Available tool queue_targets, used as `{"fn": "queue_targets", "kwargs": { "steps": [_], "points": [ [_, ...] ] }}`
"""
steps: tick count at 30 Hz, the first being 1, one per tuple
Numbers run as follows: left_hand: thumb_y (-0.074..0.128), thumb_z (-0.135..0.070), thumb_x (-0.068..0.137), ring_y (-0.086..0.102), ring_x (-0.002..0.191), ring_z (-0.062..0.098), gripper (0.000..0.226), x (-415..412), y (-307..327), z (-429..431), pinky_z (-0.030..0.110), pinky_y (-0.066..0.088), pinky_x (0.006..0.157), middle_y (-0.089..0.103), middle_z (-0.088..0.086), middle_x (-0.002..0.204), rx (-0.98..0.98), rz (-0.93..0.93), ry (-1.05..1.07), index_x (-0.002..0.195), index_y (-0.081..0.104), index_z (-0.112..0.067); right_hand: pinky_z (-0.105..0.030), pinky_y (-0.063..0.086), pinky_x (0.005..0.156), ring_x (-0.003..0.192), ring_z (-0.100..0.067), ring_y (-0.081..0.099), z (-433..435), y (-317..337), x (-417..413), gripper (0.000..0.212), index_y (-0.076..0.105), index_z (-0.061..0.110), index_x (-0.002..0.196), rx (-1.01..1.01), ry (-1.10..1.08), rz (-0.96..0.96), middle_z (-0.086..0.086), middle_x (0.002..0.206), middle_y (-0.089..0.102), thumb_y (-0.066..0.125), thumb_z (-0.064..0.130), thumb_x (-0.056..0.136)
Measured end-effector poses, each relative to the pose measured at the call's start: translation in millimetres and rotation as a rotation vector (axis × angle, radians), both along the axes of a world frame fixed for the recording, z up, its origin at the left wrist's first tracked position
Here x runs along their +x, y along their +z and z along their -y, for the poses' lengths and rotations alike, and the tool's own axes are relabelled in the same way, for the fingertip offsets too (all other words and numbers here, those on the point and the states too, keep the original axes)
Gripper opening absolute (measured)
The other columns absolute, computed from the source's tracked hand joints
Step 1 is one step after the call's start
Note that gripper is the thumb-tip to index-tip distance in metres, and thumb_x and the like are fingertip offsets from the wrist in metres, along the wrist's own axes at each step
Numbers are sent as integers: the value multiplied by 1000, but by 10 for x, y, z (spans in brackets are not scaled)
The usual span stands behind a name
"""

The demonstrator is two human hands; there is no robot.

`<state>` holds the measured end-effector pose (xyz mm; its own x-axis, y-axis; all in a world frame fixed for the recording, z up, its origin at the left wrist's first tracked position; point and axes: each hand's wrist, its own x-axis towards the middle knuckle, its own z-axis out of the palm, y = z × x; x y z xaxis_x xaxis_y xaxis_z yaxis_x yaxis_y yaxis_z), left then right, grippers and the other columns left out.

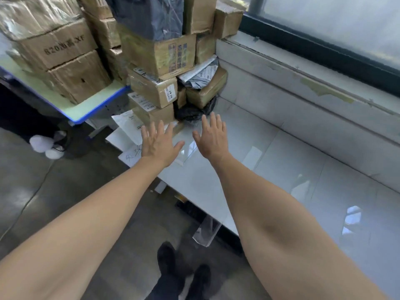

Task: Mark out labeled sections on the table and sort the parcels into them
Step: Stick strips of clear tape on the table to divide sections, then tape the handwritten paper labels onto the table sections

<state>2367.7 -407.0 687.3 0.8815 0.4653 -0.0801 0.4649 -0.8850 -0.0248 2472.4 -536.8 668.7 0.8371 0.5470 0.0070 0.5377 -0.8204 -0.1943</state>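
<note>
**At the table's far end, two open hands**

Over the white table point(281, 169), the left hand point(159, 140) and right hand point(211, 137) stretch out side by side, fingers straight and spread, holding nothing. Just beyond the fingertips sits the heap of parcels point(155, 92) (brown boxes, grey mailers, a black bag point(194, 111) low down), stacked at the table's end. White sheets of paper point(129, 156), one handwritten, lie by the left hand. Big cartons point(65, 61) fill a blue-edged table point(97, 107) nearby.

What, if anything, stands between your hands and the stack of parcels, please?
Nothing visible does. The left hand and right hand reach open toward the parcels, fingertips close to the lowest box and the black bag at the stack's foot.
</note>
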Motion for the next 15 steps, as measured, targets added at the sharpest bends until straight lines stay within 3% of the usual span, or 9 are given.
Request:
{"fn": "queue_targets", "kwargs": {
  "steps": [8,15],
  "points": [
    [35,-64,95,33,132,34,71,-509,-234,-561,50,26,109,36,12,150,10,-30,51,148,34,-18,-46,15,122,151,-33,13,-713,-221,-555,63,26,12,154,-3,110,-40,-15,163,18,31,48,103],
    [34,-63,96,37,130,35,70,-847,-617,-919,51,28,109,41,13,143,-93,-95,146,149,32,-18,-41,25,116,145,-30,26,-1061,-548,-791,57,37,8,147,-46,110,-36,-12,156,33,38,44,102]
  ]
}}
